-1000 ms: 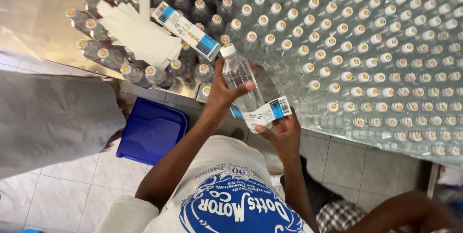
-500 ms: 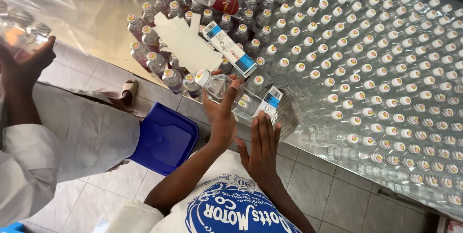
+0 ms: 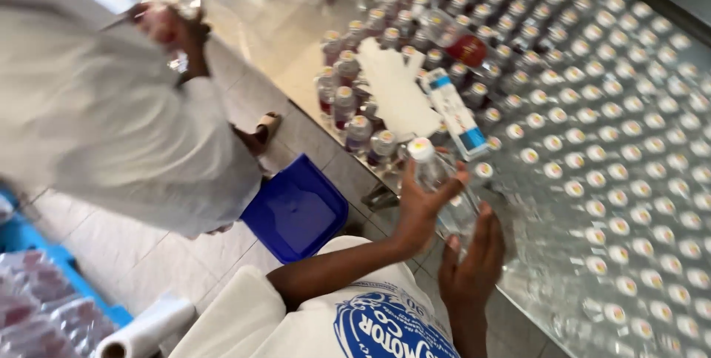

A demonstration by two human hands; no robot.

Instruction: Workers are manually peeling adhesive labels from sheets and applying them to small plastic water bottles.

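Bottle [image 3: 438,188] (clear) in left hand [image 3: 424,210], right hand [image 3: 474,258] beside

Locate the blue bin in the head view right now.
The blue bin sits on the tiled floor left of centre, below the table edge, just left of the left hand gripping a clear bottle.

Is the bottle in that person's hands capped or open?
Capped. The clear bottle, gripped by the left hand with the right hand against it, has a white cap on its neck.
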